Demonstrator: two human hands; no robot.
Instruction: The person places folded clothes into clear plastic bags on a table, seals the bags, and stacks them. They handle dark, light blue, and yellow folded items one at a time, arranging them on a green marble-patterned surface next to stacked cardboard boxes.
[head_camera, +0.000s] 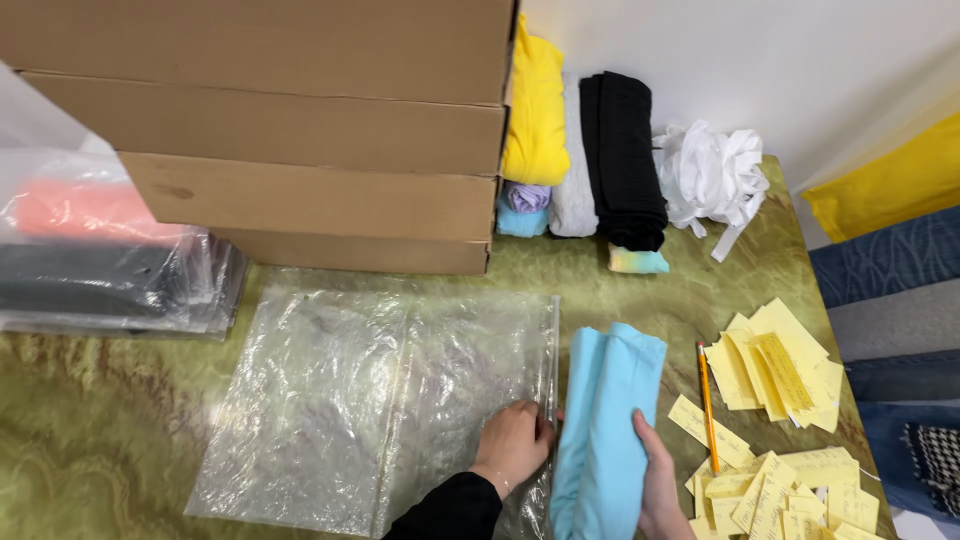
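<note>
Right hand gripped the folded light-blue cloth near the tabletop's front edge, long axis front-to-back. Left hand pressed, probably pinching, the clear zip-top plastic bag mouth, just left of cloth.

A green marbled table stands against a plain white wall (evenly lit).

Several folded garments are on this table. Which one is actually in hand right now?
The light blue folded garment beside the clear zip bag: the right hand grips it. The yellow, grey and black ones stand untouched by the boxes.
</note>
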